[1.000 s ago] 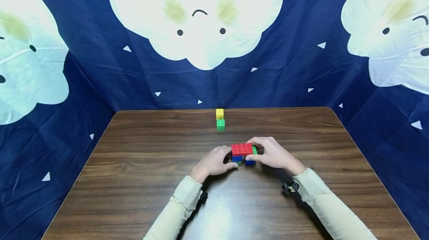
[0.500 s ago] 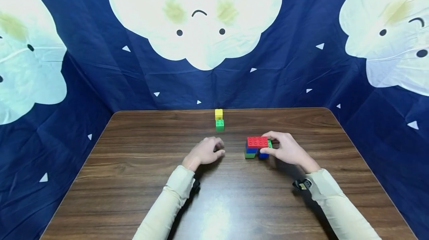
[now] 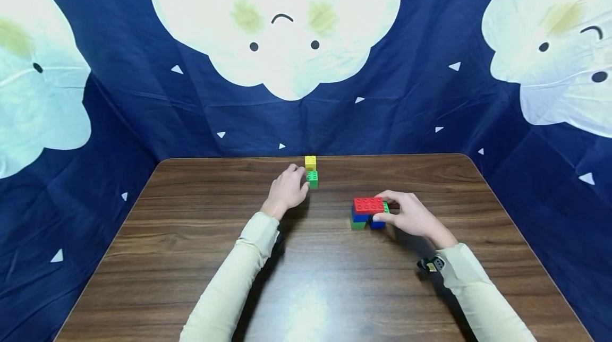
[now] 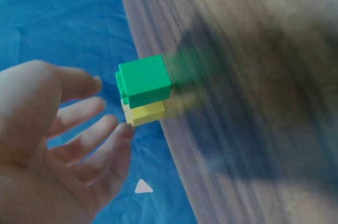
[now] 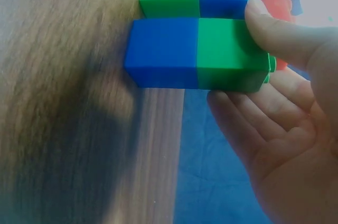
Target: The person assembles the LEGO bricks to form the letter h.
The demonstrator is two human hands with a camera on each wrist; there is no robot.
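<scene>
Near the far edge of the tabletop (image 3: 224, 182), the left hand (image 3: 285, 189) has just come beside the green block (image 3: 312, 179), bringing it and the yellow block (image 3: 310, 163) behind within reach; its grip is half spread, holding nothing. Closer in, the right hand (image 3: 410, 215) pinches the red-topped block structure (image 3: 368, 206).

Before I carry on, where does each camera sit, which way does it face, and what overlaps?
Head: on the person's head, facing forward and down over the table; left hand, right hand and both sleeves show.
Left wrist: on that wrist, facing a green brick and a yellow brick; the left hand shows.
Right wrist: on that wrist, facing the red-topped build; the right hand, holding it, shows.
Shared: head and left wrist both show those two bricks.
</scene>
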